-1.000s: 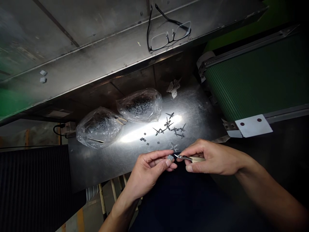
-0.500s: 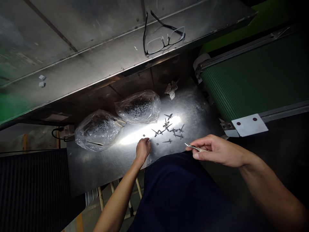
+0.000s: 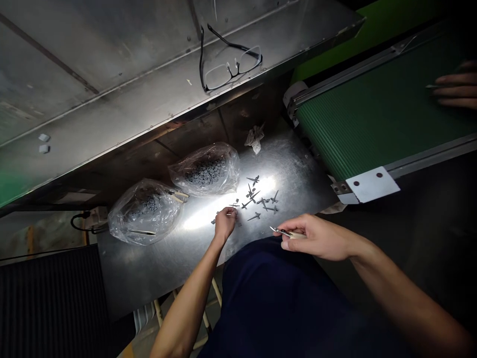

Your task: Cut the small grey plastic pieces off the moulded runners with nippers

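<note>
My left hand is over the metal table, its fingers pinched together at a small dark branched plastic part. The fingers partly cover that part and small dark pieces beside it. My right hand is closed around a pair of nippers with pale handles, their metal tips pointing left toward the table. Between the hands and beyond them, several more dark branched parts lie scattered on the table. Small dark square pieces lie just left of my left hand.
Two clear plastic bags of small dark pieces stand at the table's left and back; pale-handled tools lie at one. Crumpled paper is behind. Glasses rest on the ledge above. Another person's hand is over the green conveyor at right.
My left hand has moved right, onto a branched part. My right hand, still holding the nippers, has shifted left. The view has turned slightly, and another person's hand has appeared over the conveyor.
</note>
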{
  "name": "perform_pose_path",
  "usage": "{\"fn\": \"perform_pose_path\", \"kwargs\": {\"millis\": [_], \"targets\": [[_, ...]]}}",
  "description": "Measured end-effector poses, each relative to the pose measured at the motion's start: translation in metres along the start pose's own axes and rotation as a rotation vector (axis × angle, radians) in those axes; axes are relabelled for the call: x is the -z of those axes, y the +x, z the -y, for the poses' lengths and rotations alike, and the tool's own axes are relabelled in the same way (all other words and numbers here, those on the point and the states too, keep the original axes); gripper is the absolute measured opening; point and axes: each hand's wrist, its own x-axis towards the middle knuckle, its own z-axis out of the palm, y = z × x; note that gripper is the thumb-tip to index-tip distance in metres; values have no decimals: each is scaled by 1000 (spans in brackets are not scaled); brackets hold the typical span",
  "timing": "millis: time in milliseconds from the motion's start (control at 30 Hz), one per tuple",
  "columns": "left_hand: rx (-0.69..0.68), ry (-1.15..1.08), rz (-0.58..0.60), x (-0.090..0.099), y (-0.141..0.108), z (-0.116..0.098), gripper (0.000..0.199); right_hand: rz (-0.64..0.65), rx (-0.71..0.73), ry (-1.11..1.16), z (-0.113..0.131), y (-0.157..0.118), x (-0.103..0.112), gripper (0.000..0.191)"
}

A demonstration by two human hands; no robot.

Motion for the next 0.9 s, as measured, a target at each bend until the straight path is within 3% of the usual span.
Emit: {"fn": "perform_pose_path", "kwargs": {"millis": [233,367,533,900], "targets": [[-38,-413,110,27,-98,-47,39,54,136,-80,22,21,-7,19],[-59,-517,145,34,-137,-69,38,109,155,-95,33,24,-7,18],[-73,-592,161,36,-155,-80,34,155,166,-108,41,21,-4,17],[-92,-581,195,36,-157,-82,30,201,188,-100,38,16,-1,14]]}}
